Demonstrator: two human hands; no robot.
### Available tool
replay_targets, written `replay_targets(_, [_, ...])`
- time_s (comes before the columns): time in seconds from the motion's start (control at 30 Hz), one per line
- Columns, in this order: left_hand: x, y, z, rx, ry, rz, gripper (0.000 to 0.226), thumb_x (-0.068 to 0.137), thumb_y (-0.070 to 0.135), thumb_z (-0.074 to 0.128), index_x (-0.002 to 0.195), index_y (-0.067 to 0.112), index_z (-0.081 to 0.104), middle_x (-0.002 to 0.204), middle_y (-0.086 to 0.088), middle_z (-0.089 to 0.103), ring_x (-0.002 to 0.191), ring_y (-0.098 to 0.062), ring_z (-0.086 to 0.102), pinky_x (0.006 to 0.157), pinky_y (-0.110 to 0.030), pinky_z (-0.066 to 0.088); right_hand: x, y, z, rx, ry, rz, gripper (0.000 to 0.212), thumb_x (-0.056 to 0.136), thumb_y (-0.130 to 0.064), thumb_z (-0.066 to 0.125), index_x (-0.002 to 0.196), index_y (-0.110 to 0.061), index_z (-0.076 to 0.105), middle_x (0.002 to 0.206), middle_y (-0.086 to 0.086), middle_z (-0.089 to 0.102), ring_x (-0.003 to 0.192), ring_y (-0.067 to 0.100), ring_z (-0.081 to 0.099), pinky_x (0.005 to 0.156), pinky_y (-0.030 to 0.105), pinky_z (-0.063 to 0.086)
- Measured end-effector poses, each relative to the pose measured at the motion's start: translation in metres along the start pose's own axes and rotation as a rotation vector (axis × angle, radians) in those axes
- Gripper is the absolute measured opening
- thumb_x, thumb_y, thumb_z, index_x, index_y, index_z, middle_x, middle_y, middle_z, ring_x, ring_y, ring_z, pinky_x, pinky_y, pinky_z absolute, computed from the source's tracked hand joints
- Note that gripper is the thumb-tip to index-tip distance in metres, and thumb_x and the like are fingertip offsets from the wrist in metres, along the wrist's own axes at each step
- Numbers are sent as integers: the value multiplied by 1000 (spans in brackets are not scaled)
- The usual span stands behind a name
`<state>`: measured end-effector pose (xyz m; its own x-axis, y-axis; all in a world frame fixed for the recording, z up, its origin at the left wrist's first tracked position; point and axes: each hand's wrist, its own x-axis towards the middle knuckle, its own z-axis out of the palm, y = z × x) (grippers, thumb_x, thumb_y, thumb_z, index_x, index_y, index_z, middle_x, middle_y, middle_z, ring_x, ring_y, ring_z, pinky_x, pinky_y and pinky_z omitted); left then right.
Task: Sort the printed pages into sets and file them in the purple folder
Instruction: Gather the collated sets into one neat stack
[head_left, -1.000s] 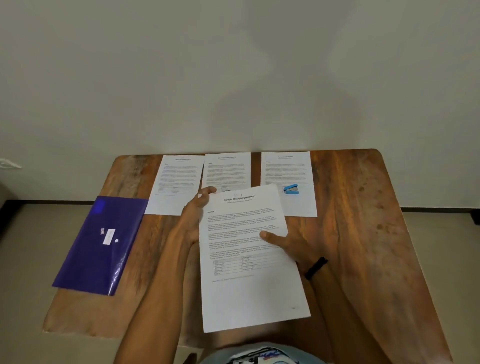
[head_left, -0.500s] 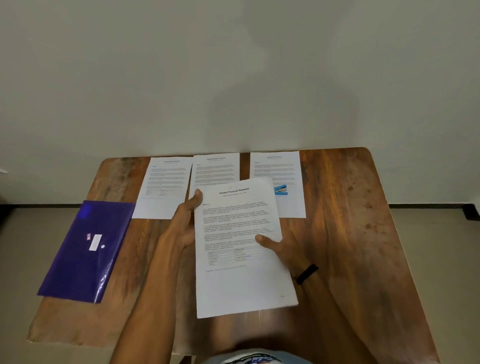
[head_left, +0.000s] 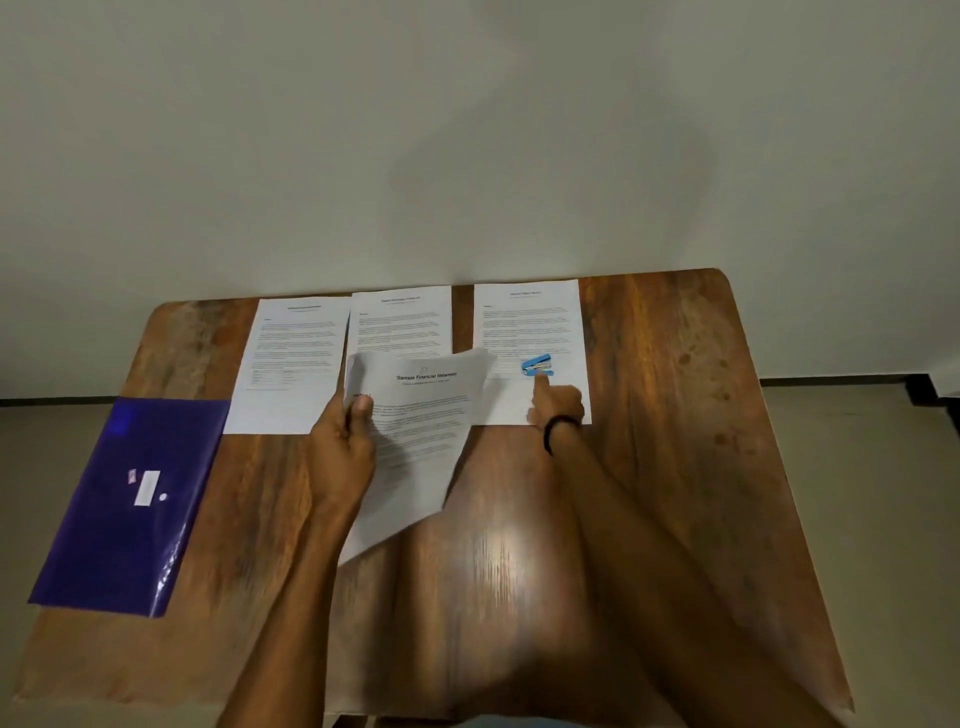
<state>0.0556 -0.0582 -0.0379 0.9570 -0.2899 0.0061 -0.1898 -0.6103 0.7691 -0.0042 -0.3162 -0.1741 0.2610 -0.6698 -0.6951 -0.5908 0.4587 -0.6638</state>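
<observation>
- On the left side of the wooden table (head_left: 675, 467), the purple folder (head_left: 130, 519) lies flat and closed. It runs along the table's left edge, with a small white label on its cover.
- Along the far edge, by the wall, three printed pages lie flat in a row: the left page (head_left: 291, 364), the middle page (head_left: 400, 322) and the right page (head_left: 530, 322). The left and middle pages lie just beside each other, and a strip of bare wood shows between the middle and right ones.
- A small blue stapler (head_left: 537, 365) sits on the lower part of the right page.
- The left hand (head_left: 343, 447) grips the held page (head_left: 421, 415) at its left edge, thumb on top and fingers underneath. This sheet is headed "Sample Financial Statement". It is raised off the table and bent, and it covers the lower part of the middle page.
- The right hand (head_left: 556, 405), with a dark band (head_left: 558, 431) on its wrist, is over the right page. Its index finger points at the stapler, the tip just below it. Blur hides whether they touch and how the other fingers lie, so I cannot tell its grip.
</observation>
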Motion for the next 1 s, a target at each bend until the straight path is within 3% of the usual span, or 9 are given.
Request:
replay_targets(0.1, [0,-8,-4,74,-5,63,31,104,36,47,118,12,62,106,-1,66,97,-14,61,77,-19,48,32,-24,27,-141,165,16,65,91,-52,61,131,-2,49,122,14,63,104,34,66,86,41,57])
replay_targets(0.17, [-3,-7,-8,119,6,65,30,104,34,46,118,12,61,103,2,65,92,-9,60,74,-13,46,43,-36,41,-265,272,26,71,90,-54,60,134,-1,42,131,20,52,113,36,59,88,42,51])
replay_targets(0.33, [-15,2,-17,165,18,21,24,103,24,49,110,4,61,98,3,58,79,-2,55,63,2,40,63,-32,67,-518,347,-15,51,92,-43,58,124,-2,54,129,17,53,113,29,52,74,33,40])
replay_targets(0.43, [-17,-5,-20,174,3,-33,31,102,28,47,113,4,62,99,2,61,76,0,53,59,-5,38,63,-31,76,-551,373,-56,41,94,-32,62,122,-2,55,134,20,45,119,31,49,88,38,48])
replay_targets(0.6, [-17,-10,-29,193,3,-51,29,102,29,48,114,7,64,97,4,61,74,2,54,57,-4,37,60,-19,82,-600,355,-120,23,95,-18,64,115,-6,65,143,21,38,128,34,41,101,46,44])
replay_targets(0.7, [-13,-16,-32,177,-50,-56,33,102,35,46,116,11,63,101,0,67,78,0,55,62,-6,36,50,-12,73,-461,152,-236,28,96,-25,66,114,-3,67,132,20,54,120,32,51,97,33,46])
replay_targets(0.77, [-9,-22,-37,201,-80,-28,31,103,37,47,116,14,64,97,3,67,79,-1,56,64,-7,36,27,-11,61,-112,-56,-263,31,95,-19,67,120,0,67,130,16,63,118,30,59,93,26,48])
replay_targets(0.87, [-1,-25,-47,211,-118,28,25,102,37,49,106,17,65,84,5,65,76,-4,59,61,-10,38,-33,-20,39,488,-373,-139,35,97,-13,63,131,-6,58,131,12,63,114,28,65,95,35,54])
replay_targets(1.0, [10,-18,-67,225,-238,68,18,103,35,49,91,23,56,74,7,59,68,-8,57,60,-24,40,-121,-35,12,742,-662,-153,24,99,-20,56,122,-16,59,124,18,67,112,37,66,99,47,52])
